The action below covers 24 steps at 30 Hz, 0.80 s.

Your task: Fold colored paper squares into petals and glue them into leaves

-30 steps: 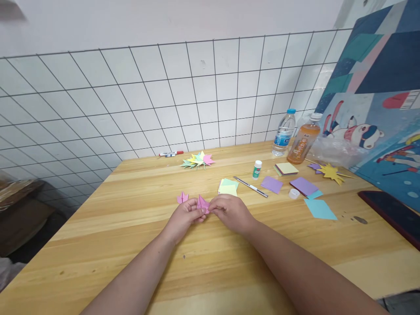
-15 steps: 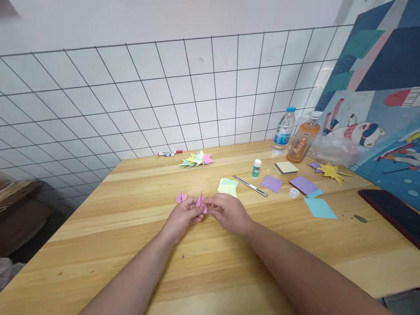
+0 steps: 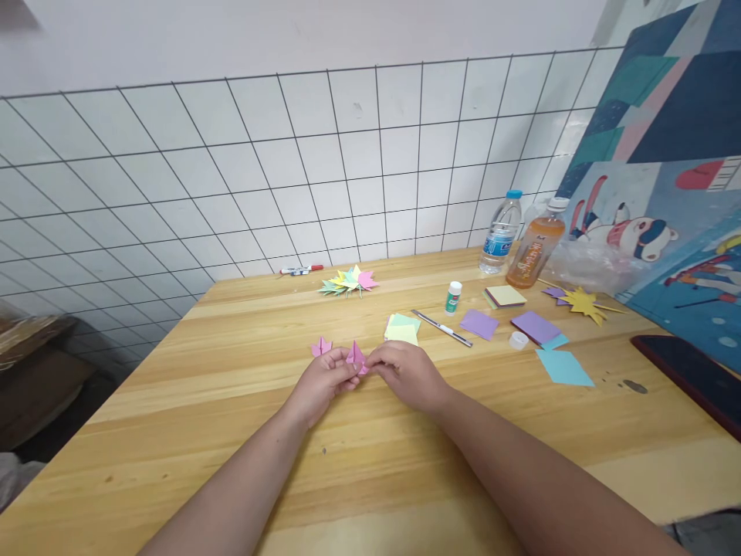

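My left hand (image 3: 327,380) pinches a small pink folded paper piece (image 3: 356,357) between thumb and fingers, a pointed flap standing up from it. At the right edge of that piece, my right hand (image 3: 408,374) has thumb and forefinger pressed together, seemingly on its edge; the fingertips partly hide the contact. Another pink folded paper piece (image 3: 321,347) lies just behind my left hand. Right behind my right hand is a stack of pale yellow and green paper squares (image 3: 404,329).
Behind stand a glue stick (image 3: 453,298), a water bottle (image 3: 501,235) and an orange drink bottle (image 3: 536,245). A craft knife (image 3: 441,328), purple sheets (image 3: 479,324) and a blue sheet (image 3: 564,367) lie to the right. Folded paper stars (image 3: 349,282) and markers (image 3: 301,270) are near the wall.
The pink piece has turned slightly, so its upright flap shows wider. My right fingers have closed together and shifted slightly right at its edge. My left hand has stayed in place.
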Each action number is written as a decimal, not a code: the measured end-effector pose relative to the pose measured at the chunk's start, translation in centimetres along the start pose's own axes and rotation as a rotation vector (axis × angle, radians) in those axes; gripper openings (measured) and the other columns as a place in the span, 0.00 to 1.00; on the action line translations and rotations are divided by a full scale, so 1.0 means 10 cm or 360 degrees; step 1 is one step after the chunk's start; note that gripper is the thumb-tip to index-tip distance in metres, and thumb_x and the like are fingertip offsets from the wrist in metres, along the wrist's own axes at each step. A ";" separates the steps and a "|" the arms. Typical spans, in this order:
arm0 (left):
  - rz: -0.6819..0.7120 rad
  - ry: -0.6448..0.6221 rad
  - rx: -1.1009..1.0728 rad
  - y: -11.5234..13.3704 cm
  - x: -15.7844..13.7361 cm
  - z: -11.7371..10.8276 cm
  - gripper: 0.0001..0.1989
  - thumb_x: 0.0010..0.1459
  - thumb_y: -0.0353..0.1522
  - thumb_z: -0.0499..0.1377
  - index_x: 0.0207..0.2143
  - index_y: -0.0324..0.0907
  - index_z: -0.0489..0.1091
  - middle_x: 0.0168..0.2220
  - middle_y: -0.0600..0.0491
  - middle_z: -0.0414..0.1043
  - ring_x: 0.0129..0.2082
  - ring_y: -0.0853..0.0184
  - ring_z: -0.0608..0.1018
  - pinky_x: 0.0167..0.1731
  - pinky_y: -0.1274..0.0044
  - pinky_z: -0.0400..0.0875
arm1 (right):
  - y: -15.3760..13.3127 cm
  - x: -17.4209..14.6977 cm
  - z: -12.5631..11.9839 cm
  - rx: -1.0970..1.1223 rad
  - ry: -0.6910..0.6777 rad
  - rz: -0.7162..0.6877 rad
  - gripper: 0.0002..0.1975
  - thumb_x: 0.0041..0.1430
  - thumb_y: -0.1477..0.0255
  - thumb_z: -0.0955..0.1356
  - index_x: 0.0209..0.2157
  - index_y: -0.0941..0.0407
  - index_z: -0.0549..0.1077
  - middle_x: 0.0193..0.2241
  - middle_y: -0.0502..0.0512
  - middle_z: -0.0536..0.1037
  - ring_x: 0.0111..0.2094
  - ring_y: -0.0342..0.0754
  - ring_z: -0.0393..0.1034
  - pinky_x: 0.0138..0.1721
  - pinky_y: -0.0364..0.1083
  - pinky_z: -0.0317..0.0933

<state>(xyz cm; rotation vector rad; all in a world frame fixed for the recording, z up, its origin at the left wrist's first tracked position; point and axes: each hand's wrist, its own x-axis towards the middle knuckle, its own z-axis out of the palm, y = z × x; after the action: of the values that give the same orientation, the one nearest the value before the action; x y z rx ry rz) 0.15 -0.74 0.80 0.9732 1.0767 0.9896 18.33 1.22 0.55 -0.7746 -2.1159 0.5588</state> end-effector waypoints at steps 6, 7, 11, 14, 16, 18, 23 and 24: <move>0.0010 -0.0015 0.0042 -0.02 0.02 -0.02 0.13 0.44 0.33 0.67 0.33 0.38 0.71 0.26 0.54 0.75 0.22 0.76 0.71 0.26 0.84 0.66 | -0.04 -0.01 0.07 0.0499 0.0105 0.0466 0.20 0.51 0.77 0.68 0.47 0.52 0.66 0.34 0.50 0.77 0.33 0.42 0.72 0.36 0.42 0.65; 0.0007 -0.0012 0.0041 -0.03 0.02 -0.02 0.13 0.44 0.33 0.67 0.33 0.38 0.71 0.26 0.54 0.75 0.22 0.76 0.71 0.26 0.84 0.66 | -0.03 0.00 0.09 0.0541 0.0120 0.0522 0.19 0.50 0.76 0.69 0.46 0.53 0.67 0.33 0.50 0.77 0.33 0.43 0.72 0.35 0.42 0.65; 0.0007 -0.0006 0.0042 -0.02 0.01 -0.02 0.12 0.44 0.33 0.67 0.30 0.38 0.70 0.24 0.55 0.74 0.21 0.77 0.71 0.25 0.84 0.66 | -0.01 0.01 0.13 0.0611 0.0152 0.0638 0.07 0.48 0.74 0.70 0.32 0.56 0.73 0.30 0.51 0.77 0.33 0.44 0.72 0.36 0.43 0.65; 0.0005 0.0008 0.0048 -0.01 0.01 -0.01 0.12 0.44 0.33 0.67 0.30 0.38 0.70 0.24 0.55 0.73 0.21 0.77 0.71 0.25 0.84 0.65 | 0.00 0.02 0.15 0.0716 0.0195 0.0730 0.11 0.45 0.73 0.71 0.34 0.56 0.71 0.32 0.52 0.77 0.31 0.43 0.72 0.34 0.43 0.65; 0.0002 0.0019 0.0053 -0.01 0.01 -0.01 0.13 0.44 0.33 0.68 0.31 0.38 0.70 0.25 0.54 0.74 0.22 0.77 0.71 0.26 0.84 0.66 | 0.00 0.02 0.16 0.0761 0.0208 0.0820 0.14 0.44 0.71 0.72 0.35 0.56 0.70 0.32 0.51 0.77 0.27 0.42 0.71 0.30 0.42 0.65; -0.0002 0.0018 0.0061 -0.01 0.02 -0.01 0.13 0.44 0.34 0.67 0.31 0.38 0.70 0.26 0.54 0.74 0.22 0.76 0.71 0.26 0.84 0.66 | 0.00 0.02 0.17 0.0742 0.0184 0.0876 0.10 0.45 0.70 0.71 0.32 0.56 0.70 0.27 0.50 0.76 0.24 0.42 0.70 0.26 0.41 0.63; 0.0003 0.0010 0.0057 -0.02 0.03 -0.02 0.12 0.44 0.34 0.67 0.31 0.38 0.70 0.26 0.54 0.74 0.22 0.76 0.71 0.26 0.84 0.66 | 0.00 0.02 0.16 0.0616 0.0221 0.0687 0.04 0.48 0.70 0.70 0.27 0.57 0.73 0.27 0.51 0.76 0.27 0.43 0.70 0.30 0.41 0.63; 0.0006 0.0008 0.0056 -0.02 0.03 -0.01 0.12 0.44 0.34 0.67 0.30 0.38 0.70 0.25 0.54 0.74 0.22 0.76 0.71 0.26 0.84 0.66 | -0.01 0.02 0.15 0.0555 0.0234 0.0619 0.04 0.48 0.70 0.70 0.27 0.56 0.74 0.28 0.51 0.76 0.28 0.43 0.70 0.31 0.42 0.63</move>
<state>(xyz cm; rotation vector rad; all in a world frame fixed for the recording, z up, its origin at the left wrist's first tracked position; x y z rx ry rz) 0.10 -0.48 0.48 1.0019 1.1002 0.9795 17.03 1.09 -0.21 -0.9936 -1.6768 1.0137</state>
